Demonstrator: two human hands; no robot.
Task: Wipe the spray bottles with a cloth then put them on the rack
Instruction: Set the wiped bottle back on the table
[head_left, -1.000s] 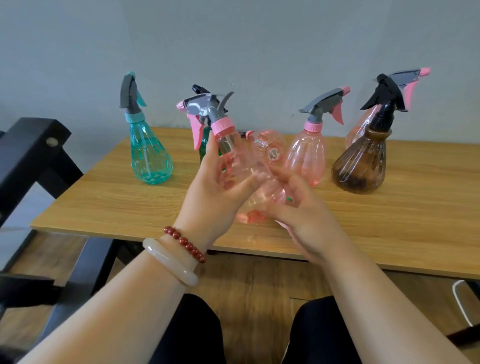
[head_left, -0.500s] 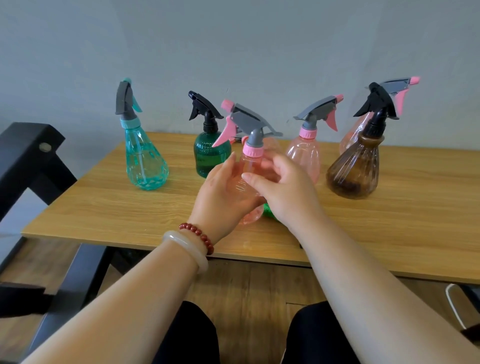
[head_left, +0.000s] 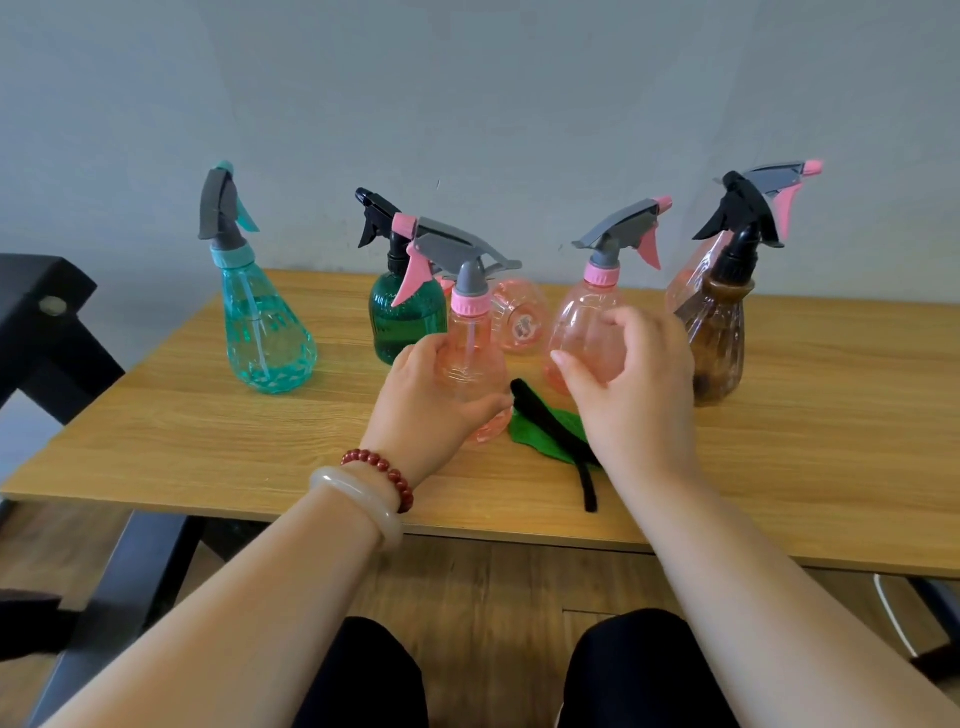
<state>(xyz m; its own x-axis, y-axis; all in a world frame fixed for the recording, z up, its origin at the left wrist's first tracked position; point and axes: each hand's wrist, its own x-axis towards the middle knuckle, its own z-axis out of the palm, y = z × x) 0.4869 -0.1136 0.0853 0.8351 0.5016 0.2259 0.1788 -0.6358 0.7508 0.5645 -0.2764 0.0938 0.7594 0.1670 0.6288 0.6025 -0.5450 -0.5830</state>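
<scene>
My left hand grips the body of an upright pink spray bottle with a grey and pink trigger head, near the table's middle. Just right of it my right hand hovers above the table with loosely curled fingers, holding nothing. Below it on the table lies a green cloth with a black edge. The black rack stands at the left edge of view.
On the wooden table stand a teal bottle, a dark green bottle, another pink bottle, a brown bottle with a pink one behind it, and a pink bottle lying on its side. A grey wall rises behind.
The pink bottle went from tilted between both hands to upright at the table. My right hand let go of it and drew off to the right, uncovering the green cloth.
</scene>
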